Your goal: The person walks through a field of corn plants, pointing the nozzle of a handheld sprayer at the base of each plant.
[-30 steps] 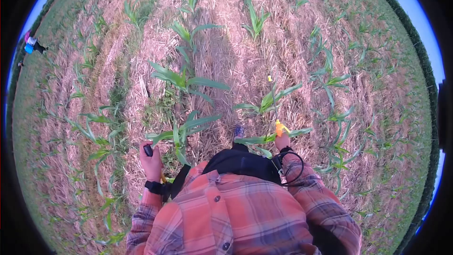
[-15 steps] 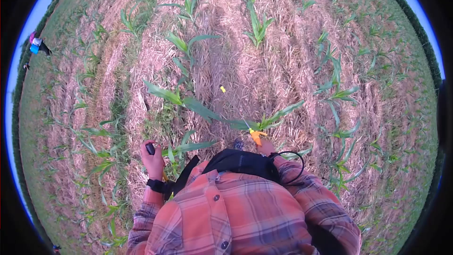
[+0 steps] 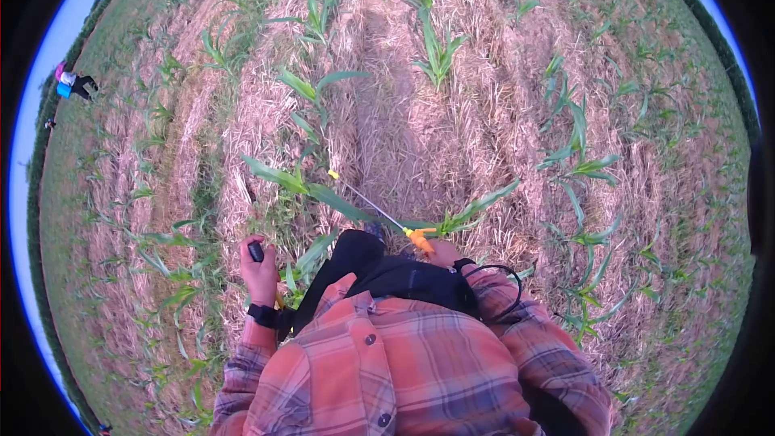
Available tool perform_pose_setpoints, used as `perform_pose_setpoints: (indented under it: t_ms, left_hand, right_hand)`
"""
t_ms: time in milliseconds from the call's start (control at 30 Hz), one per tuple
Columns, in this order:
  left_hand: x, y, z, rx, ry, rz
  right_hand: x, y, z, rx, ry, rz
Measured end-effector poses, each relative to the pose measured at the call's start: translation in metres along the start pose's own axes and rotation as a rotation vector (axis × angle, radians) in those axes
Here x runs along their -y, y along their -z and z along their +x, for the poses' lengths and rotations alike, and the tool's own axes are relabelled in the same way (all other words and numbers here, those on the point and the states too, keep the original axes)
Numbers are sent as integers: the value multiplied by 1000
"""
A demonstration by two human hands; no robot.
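My right hand point(image 3: 442, 253) is closed round the orange handle of a spray wand point(image 3: 420, 240). The wand's thin metal tube point(image 3: 371, 204) runs forward and left to a yellow nozzle point(image 3: 333, 174) above the straw-covered soil, near a corn plant point(image 3: 300, 183). On the left side, my left hand point(image 3: 260, 274) is wrapped round a black-ended lever handle point(image 3: 256, 252); a bit of yellow rod point(image 3: 280, 300) shows below the fist. A black hose point(image 3: 513, 281) curves beside my right forearm.
Rows of young corn point(image 3: 438, 56) run away ahead, with dry straw point(image 3: 387, 121) and weeds point(image 3: 206, 186) between them. More corn plants point(image 3: 593, 165) stand to my right. A person with a blue container point(image 3: 64, 90) is far off at the left.
The wand's nozzle has swung left and down, and its handle has shifted slightly left with my right hand. My left knee has come forward into view. My left hand keeps its grip.
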State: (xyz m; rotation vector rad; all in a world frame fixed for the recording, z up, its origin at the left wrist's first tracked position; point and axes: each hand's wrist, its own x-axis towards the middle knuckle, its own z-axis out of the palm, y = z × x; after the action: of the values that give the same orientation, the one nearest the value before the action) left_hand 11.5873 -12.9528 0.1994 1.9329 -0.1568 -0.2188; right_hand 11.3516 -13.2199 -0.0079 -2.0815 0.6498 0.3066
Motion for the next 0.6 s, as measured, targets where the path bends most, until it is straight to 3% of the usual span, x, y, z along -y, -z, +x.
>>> perform_pose_setpoints:
  t_ms: [433, 600]
  left_hand:
    - [-6, -66, 73, 131, 16, -40]
    - [-5, -72, 111, 119, 47, -28]
  right_hand:
    - [-74, 74, 11, -654, -476, -17]
    - [-83, 107, 32, -746, -650, 3]
